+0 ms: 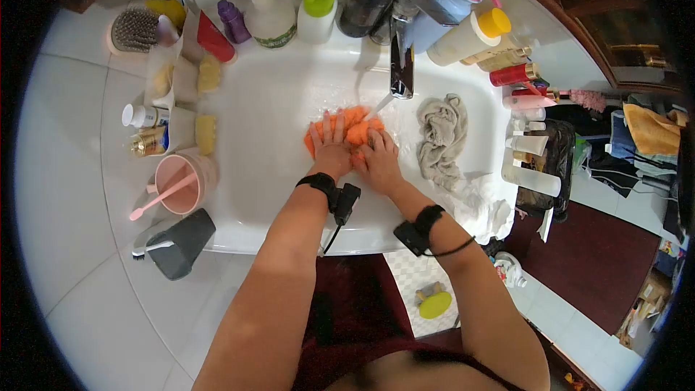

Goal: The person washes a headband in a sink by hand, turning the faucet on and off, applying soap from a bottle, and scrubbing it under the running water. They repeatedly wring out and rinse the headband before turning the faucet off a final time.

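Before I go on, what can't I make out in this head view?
In the head view:
Part of the orange cloth: covered by the left hand and right hand.
Drain: not visible; perhaps under the cloth.
Lettering on the small white bottle: too small to read.
Clutter at far right: blurred, partly cut off by the dark lens rim.

Cloth (360,132) in the sink (260,123) under both hands (333,154), second cloth (439,141) to its right, faucet (402,61) behind, cup (208,175) at left.

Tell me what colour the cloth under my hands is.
The cloth is bright orange; it shows best in the head view.
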A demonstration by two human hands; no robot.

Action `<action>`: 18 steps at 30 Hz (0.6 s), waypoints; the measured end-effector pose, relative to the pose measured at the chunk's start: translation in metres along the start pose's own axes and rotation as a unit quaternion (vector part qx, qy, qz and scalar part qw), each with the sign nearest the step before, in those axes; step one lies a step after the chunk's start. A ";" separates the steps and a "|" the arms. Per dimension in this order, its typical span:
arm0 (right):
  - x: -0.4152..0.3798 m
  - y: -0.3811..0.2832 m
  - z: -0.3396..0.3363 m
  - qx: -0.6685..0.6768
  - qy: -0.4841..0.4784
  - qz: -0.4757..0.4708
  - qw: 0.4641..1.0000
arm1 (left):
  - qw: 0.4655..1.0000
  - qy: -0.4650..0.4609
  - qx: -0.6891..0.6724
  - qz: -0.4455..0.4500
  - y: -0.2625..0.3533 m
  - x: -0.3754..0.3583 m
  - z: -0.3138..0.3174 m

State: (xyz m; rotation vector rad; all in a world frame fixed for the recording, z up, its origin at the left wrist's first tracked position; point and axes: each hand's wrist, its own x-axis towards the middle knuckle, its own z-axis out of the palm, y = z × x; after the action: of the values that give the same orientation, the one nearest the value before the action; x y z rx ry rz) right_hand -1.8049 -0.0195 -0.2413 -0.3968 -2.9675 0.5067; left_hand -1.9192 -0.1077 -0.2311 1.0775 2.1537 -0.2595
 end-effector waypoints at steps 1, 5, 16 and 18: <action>0.006 0.005 0.006 -0.021 0.017 0.000 1.000 | 1.000 0.014 -0.018 0.004 0.000 0.006 0.006; 0.041 0.031 0.031 -0.055 0.066 -0.018 0.996 | 0.982 0.187 -0.007 -0.023 0.000 0.035 0.046; 0.069 0.049 0.029 0.414 0.159 0.260 0.858 | 0.990 0.123 -0.076 0.005 0.001 0.017 0.019; 0.055 0.054 0.019 0.348 0.164 0.204 0.900 | 0.988 0.125 -0.088 0.007 0.001 0.015 0.018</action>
State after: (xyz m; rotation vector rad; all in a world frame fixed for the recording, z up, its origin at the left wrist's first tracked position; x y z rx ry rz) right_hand -1.8479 0.0393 -0.2740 -0.9004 -2.1731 1.3247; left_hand -1.9153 -0.1059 -0.2541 1.0694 2.3366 0.0757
